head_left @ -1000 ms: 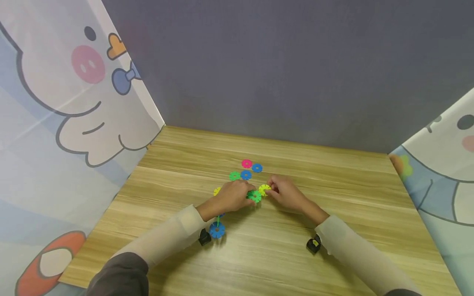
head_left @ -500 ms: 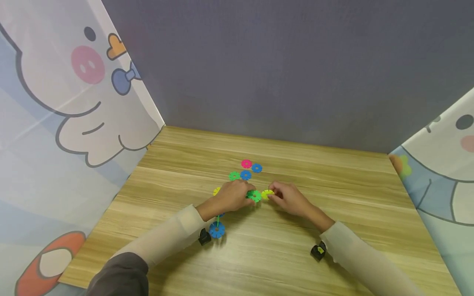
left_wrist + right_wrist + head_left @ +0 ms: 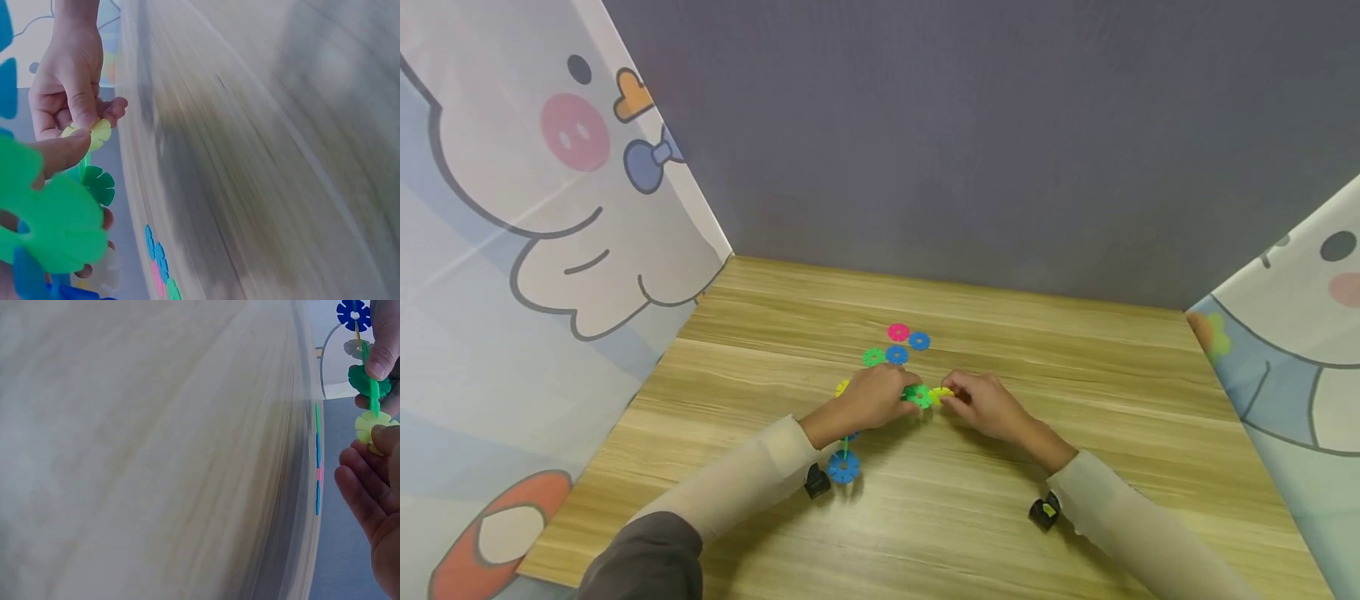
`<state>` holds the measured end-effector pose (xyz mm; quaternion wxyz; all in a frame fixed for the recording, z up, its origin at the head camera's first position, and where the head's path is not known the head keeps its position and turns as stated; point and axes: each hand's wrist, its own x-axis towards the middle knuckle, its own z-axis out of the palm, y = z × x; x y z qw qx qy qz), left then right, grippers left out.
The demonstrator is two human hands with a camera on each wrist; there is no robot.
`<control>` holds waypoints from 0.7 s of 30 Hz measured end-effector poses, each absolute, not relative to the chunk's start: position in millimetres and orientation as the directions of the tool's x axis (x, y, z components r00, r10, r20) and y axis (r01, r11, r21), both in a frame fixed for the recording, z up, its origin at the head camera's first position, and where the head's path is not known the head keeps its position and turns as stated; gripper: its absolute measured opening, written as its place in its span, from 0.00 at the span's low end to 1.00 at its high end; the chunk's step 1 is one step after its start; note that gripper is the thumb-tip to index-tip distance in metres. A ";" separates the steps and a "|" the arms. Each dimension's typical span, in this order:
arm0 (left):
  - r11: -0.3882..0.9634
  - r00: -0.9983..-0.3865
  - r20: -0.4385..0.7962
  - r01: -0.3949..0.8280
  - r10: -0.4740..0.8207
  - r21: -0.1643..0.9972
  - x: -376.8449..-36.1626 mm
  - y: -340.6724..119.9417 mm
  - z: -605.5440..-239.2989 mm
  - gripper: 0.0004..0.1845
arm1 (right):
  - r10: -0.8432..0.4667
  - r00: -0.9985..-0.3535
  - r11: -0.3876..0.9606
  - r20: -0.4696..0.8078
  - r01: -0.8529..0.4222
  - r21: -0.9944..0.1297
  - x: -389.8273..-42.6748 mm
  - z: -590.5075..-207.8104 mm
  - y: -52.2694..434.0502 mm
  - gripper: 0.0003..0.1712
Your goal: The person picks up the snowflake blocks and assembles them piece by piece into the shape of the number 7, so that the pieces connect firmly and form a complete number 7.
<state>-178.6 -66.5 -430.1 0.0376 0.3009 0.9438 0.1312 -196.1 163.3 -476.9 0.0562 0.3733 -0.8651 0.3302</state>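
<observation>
Pinching a pale yellow, notch-edged disc [image 3: 940,393] against the chain of green and blue discs [image 3: 916,395], the right hand [image 3: 988,406] meets the left hand [image 3: 871,398]; the left's fingers grip that chain just above the wooden table [image 3: 1075,367]; loose discs [image 3: 897,343] lie behind.

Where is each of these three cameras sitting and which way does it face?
Head: worn on the head, looking forward and down at the wooden table; both sleeved forearms and both hands show, left hand, right hand.
Left wrist: low by the left hand, looking across at the right hand pinching a yellow disc; left fingers show.
Right wrist: low by the right hand, looking across the tabletop; its palm shows.
Shared: all three show the yellow disc meeting the green disc.
</observation>
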 end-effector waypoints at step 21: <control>0.748 -0.785 0.059 0.607 0.616 0.267 -176.1 -62.9 -428.7 0.13 | -0.605 -0.680 0.488 0.414 -0.728 -0.482 -193.0 -471.6 161.0 0.05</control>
